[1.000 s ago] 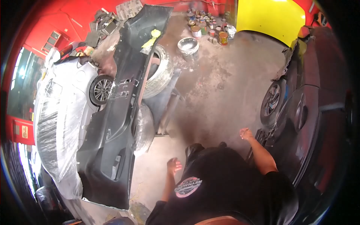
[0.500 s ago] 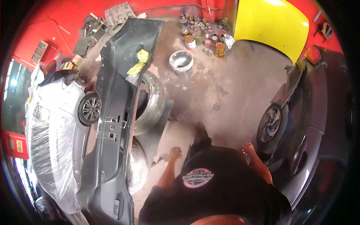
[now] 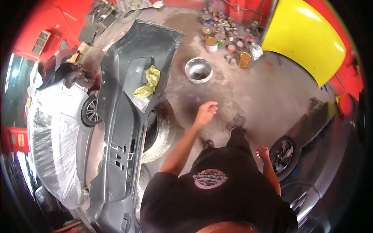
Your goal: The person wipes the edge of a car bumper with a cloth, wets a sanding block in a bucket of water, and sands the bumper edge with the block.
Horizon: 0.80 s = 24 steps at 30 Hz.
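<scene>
From my remote station I see a red wall (image 3: 258, 8) behind a shiny yellow panel (image 3: 305, 40). Far left of the panel, a greenish window (image 3: 19, 79) catches white glare; before the panel spreads a stained, grey-brown floor (image 3: 260, 89).

Floor (image 3: 268, 93) ahead and right of left hand (image 3: 206, 112) is open, passable. Bucket (image 3: 199, 81) stands in front; dark bumper (image 3: 118, 97) and tyre (image 3: 166, 134) block left side. Wheel (image 3: 283, 155) just beside right hand (image 3: 262, 152), obstructs rightward. Far end: cans (image 3: 220, 40), yellow panel (image 3: 303, 40) in the way.
</scene>
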### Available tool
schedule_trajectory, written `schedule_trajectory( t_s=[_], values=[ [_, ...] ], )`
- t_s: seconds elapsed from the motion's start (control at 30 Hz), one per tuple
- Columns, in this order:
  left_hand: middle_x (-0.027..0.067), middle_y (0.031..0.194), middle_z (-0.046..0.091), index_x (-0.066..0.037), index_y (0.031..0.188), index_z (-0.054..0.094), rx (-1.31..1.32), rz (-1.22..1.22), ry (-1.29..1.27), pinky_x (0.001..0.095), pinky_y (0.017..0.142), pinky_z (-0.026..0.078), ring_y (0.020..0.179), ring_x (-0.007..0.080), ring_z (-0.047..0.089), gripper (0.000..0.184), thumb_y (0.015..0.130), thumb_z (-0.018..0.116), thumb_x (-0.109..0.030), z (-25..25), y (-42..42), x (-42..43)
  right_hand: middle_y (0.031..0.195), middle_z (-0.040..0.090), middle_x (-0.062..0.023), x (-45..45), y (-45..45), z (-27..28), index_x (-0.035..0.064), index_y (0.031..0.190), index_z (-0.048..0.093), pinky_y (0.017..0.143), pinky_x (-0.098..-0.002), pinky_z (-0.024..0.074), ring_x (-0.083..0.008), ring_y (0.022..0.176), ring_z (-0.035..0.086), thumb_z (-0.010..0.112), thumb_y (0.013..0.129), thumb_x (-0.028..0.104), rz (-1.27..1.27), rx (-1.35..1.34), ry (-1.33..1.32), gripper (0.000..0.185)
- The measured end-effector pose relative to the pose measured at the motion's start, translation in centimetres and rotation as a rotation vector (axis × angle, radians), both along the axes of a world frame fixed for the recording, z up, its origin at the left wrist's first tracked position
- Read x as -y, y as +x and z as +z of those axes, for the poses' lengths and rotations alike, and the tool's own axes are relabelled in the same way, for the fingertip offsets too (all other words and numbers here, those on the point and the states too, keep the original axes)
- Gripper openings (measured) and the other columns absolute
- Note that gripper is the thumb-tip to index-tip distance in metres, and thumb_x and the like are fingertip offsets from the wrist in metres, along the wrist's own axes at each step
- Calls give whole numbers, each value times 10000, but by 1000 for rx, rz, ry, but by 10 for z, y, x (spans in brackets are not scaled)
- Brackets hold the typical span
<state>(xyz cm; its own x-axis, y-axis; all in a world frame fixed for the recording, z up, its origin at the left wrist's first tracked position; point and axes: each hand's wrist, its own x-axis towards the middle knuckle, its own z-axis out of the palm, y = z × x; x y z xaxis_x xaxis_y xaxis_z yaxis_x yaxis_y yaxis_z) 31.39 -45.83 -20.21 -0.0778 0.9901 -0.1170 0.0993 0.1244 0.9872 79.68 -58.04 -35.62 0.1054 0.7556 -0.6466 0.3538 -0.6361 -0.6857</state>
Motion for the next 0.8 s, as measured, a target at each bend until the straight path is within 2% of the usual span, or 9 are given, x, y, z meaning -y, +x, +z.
schedule_trajectory(
  t_s=[0.07, 0.13, 0.23, 0.33, 0.4, 0.53, 0.63, 0.7, 0.8],
  values=[
    [43, 942, 722, -12, 1215, 692, -39, -3, 38, 287, 691, 551, 797, 107, 662, 239, 998, 652, -104, 5, 5, -29, 774, 705, -73, -49, 9, -19, 33, 1022, 727, 507, -333, 534, -177, 584, 663, 624, 923, 214, 36, -11, -59, 231],
    [55, 971, 732, -11, 1242, 688, -243, -79, 86, 304, 746, 547, 846, 134, 672, 260, 1007, 643, -112, 9, 12, -49, 811, 699, -79, -103, 31, -41, 89, 1248, 678, 500, -340, 536, -178, 612, 663, 609, 946, 227, 90, -34, -300, 340],
    [65, 971, 731, -6, 1254, 685, -176, 90, -114, 317, 775, 540, 871, 151, 672, 276, 1014, 638, -133, -7, 11, -76, 785, 679, -71, -204, 55, -73, 124, 1180, 688, 473, -373, 527, -192, 583, 646, 594, 956, 237, 205, 121, -452, 268],
    [72, 1013, 726, -7, 1279, 671, -125, 219, -181, 309, 791, 541, 897, 148, 671, 305, 1036, 619, -183, -10, -2, -101, 725, 652, -63, -326, 66, -98, 121, 1140, 692, 417, -336, 473, -175, 515, 599, 611, 993, 256, 286, 93, -375, 216],
    [75, 1061, 723, 3, 1295, 652, -41, 353, -176, 310, 805, 545, 925, 152, 674, 324, 1053, 606, -208, 8, -6, -124, 746, 663, -57, -405, 57, -77, 79, 1172, 694, 429, -306, 463, -149, 532, 593, 619, 998, 216, 189, -166, -211, 234],
    [54, 1015, 714, 18, 1253, 671, 51, 545, -106, 277, 819, 527, 936, 127, 658, 294, 1074, 598, -203, 78, 1, -172, 760, 669, -32, -545, 6, -47, 68, 1228, 696, 471, -276, 451, -112, 579, 583, 571, 1017, 153, 443, 171, 54, 260],
    [61, 1003, 719, 23, 1260, 668, -2, 653, 13, 281, 807, 532, 917, 134, 662, 274, 1067, 607, -162, 97, -12, -204, 777, 673, -27, -628, -45, -46, 67, 1236, 699, 486, -267, 452, -110, 595, 589, 579, 1017, 174, 457, 149, 74, 272],
    [70, 993, 722, 40, 1247, 669, -32, 711, 52, 281, 800, 535, 893, 139, 667, 255, 1055, 621, -120, 116, -29, -230, 815, 699, -57, -666, -84, -41, 13, 1193, 740, 635, -320, 522, -152, 658, 624, 612, 963, 145, 664, 109, 54, 295],
    [75, 979, 722, 39, 1210, 686, -86, 837, 164, 278, 792, 539, 858, 135, 665, 227, 1051, 632, -114, 130, -72, -261, 781, 656, -12, -670, -146, -22, 33, 1131, 710, 491, -270, 447, -106, 608, 589, 591, 988, 179, 566, -48, 139, 237]
  ],
)
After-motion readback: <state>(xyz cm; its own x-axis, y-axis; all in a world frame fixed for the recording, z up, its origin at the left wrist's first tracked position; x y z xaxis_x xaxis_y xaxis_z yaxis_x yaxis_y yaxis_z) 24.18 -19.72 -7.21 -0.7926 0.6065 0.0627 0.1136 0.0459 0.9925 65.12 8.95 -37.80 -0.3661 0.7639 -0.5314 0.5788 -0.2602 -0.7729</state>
